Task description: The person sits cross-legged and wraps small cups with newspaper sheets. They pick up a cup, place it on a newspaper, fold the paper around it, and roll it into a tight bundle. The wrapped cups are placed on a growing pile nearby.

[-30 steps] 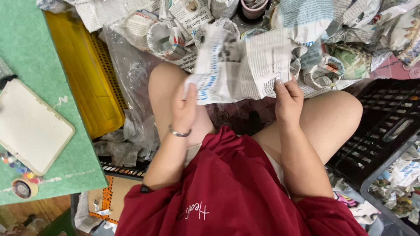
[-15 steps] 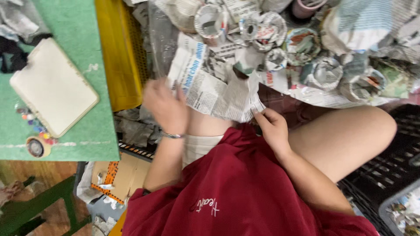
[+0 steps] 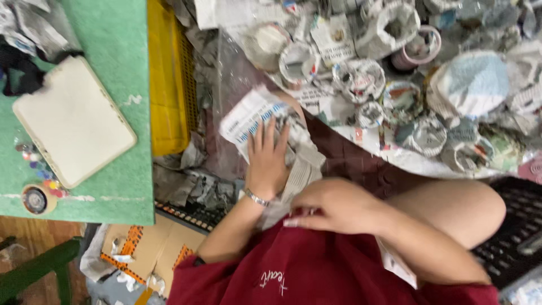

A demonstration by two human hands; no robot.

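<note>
The left hand (image 3: 266, 164) lies flat, fingers spread wide, pressing a sheet of newspaper (image 3: 257, 116) down onto the person's thigh; the sheet spreads out from under the palm, its printed corner poking out just beyond the fingertips and a crumpled, folded part trailing back from the heel of the hand toward the lap. The right hand (image 3: 333, 206) hovers near the wrist of the left, fingers curled loosely with the tips pointing toward the folded end of the paper; whether it pinches that end cannot be told. The newspaper looks light, thin and limp, easily torn or creased, so it seems best taken by an edge or corner with a soft pinch while the flat palm keeps it from sliding. Beyond the fingertips, well apart from the grip, sits a heap of small paper bowls (image 3: 361, 79) moulded from newsprint. To the outer side of the left hand stand a yellow crate (image 3: 166, 85) and a green table (image 3: 113, 51) bearing a white tablet (image 3: 73, 121).
</note>
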